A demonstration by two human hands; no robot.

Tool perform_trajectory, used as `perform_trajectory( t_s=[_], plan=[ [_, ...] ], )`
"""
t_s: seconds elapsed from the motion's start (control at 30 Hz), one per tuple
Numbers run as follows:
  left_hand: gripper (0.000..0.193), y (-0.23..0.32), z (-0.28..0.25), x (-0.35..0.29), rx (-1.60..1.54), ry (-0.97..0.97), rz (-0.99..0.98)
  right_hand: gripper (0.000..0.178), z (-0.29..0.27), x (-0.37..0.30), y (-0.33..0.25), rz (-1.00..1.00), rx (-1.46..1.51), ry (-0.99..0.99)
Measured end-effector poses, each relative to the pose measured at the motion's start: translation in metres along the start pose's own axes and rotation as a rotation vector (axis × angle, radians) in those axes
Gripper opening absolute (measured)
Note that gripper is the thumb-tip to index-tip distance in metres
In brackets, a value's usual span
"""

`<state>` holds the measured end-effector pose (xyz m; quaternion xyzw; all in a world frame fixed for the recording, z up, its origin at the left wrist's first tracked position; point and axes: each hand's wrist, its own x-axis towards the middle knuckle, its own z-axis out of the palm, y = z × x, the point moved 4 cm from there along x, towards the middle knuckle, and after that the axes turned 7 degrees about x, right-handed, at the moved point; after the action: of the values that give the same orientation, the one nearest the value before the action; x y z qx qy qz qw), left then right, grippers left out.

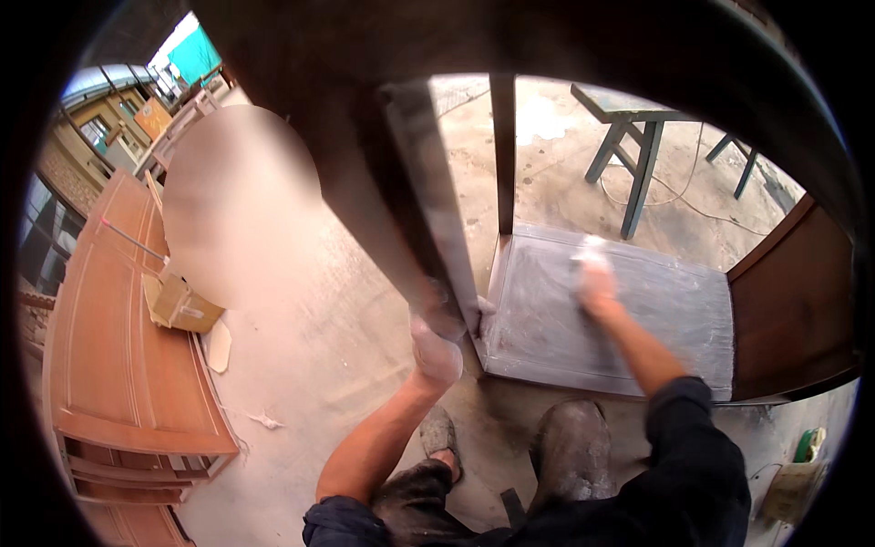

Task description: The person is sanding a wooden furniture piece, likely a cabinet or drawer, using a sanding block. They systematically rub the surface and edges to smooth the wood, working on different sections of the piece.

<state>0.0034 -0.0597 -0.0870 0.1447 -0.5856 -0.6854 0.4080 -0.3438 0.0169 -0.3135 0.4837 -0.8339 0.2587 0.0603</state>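
A dark brown wooden cabinet frame (504, 155) stands before me, with a flat panel (547, 319) at its bottom covered in whitish, streaky dust. My left hand (436, 351) is wrapped round the frame's near left post (410, 210), its fingertips showing on the panel side. Over the upper middle of the panel is my right hand (597, 283), arm stretched out and smeared by motion. Its fingers look pale and dusty; whether anything lies under them cannot be made out. Both hands have a whitish coating.
Reddish-brown wooden furniture (137, 346) lies at the left, with an opened cardboard box (187, 305) by its edge. A grey-green sawhorse (638, 164) stands behind the cabinet, a cable (679, 196) on the floor near it. A bucket-like container (793, 492) sits at the lower right.
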Motion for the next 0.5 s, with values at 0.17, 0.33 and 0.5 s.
perform_trajectory(
  t_s=[0.17,0.33,0.5],
  plan=[
    [0.096,0.015,0.012,0.003,0.154,0.025,-0.079,0.026,0.000,0.006,-0.043,-0.150,-0.026,-0.028],
    [0.095,0.040,0.010,0.005,0.209,0.042,0.111,0.026,-0.066,-0.029,0.044,0.177,0.055,-0.048],
    [0.058,0.035,0.036,0.019,0.144,-0.080,0.232,0.035,0.014,0.018,-0.095,-0.132,-0.051,0.170]
  ],
)
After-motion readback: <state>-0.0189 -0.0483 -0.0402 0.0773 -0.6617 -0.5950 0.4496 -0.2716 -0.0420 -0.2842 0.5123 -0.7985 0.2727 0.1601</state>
